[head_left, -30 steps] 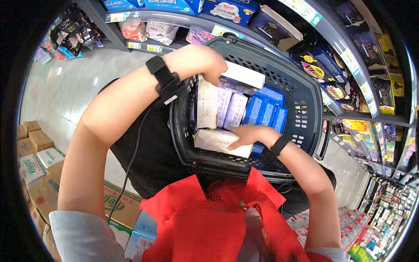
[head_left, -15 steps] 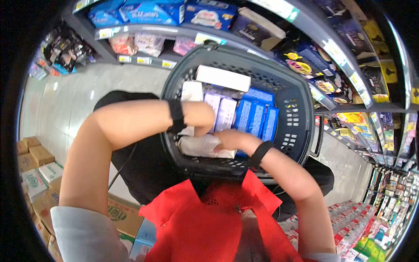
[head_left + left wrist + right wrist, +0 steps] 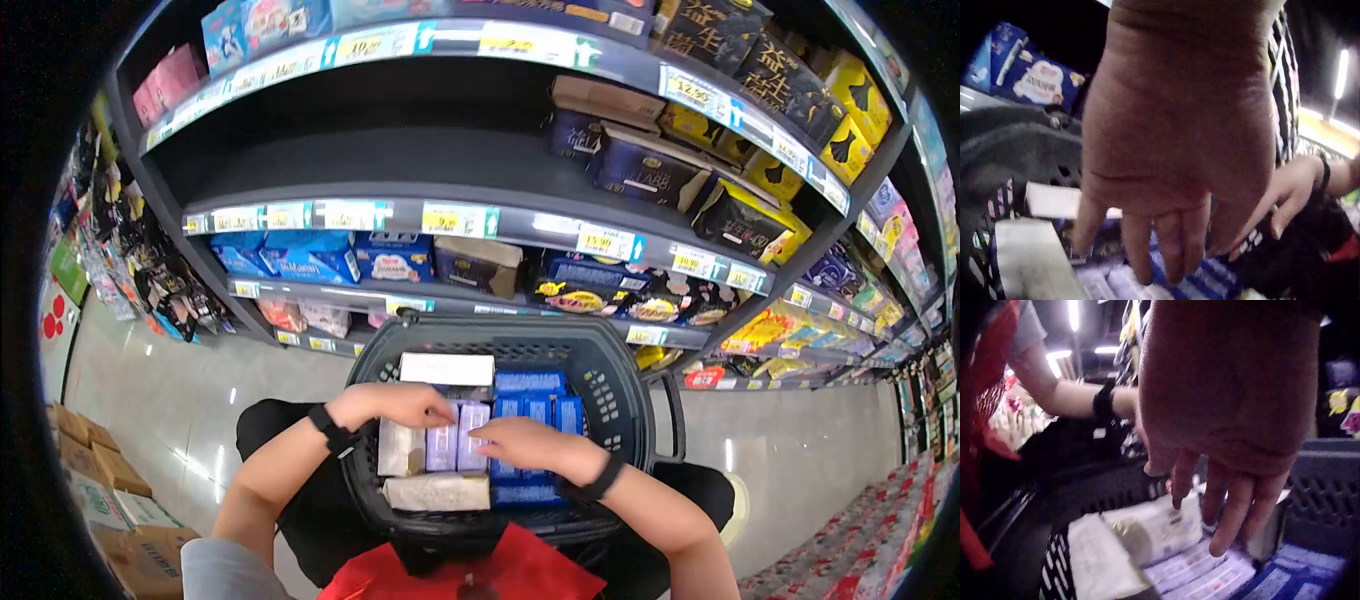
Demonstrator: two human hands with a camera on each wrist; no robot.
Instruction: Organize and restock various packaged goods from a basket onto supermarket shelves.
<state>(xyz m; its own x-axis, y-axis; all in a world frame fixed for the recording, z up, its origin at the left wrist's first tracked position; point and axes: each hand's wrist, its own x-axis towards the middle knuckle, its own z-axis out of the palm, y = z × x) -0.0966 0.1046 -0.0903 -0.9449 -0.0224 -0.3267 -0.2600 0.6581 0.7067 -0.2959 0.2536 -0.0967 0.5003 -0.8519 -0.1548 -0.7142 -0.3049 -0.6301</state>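
A dark grey shopping basket (image 3: 625, 455) filled with packs sits before me in the head view. Over its lavender packs (image 3: 441, 452) my left hand (image 3: 405, 404) hovers with loosely bent fingers, which hang downward around nothing in the left wrist view. My right hand (image 3: 525, 442) is held above the lavender and blue packs (image 3: 569, 414), its fingers extended and free of any pack in the right wrist view. A white-topped box (image 3: 447, 368) lies along the back. Two pale packs lie at the left (image 3: 398, 450) and front (image 3: 437, 493).
Shelves of packaged goods with price labels (image 3: 455, 218) stand just beyond the basket. The basket's handle (image 3: 668, 420) sticks out at the right. Cardboard cartons (image 3: 130, 470) are stacked on the floor at the left, and red-and-white packages (image 3: 840, 540) lie at the lower right.
My left hand has left the white-topped box, passed over the front pale pack and risen. The right hand has come off that pack. The head view has tilted up, showing more shelves.
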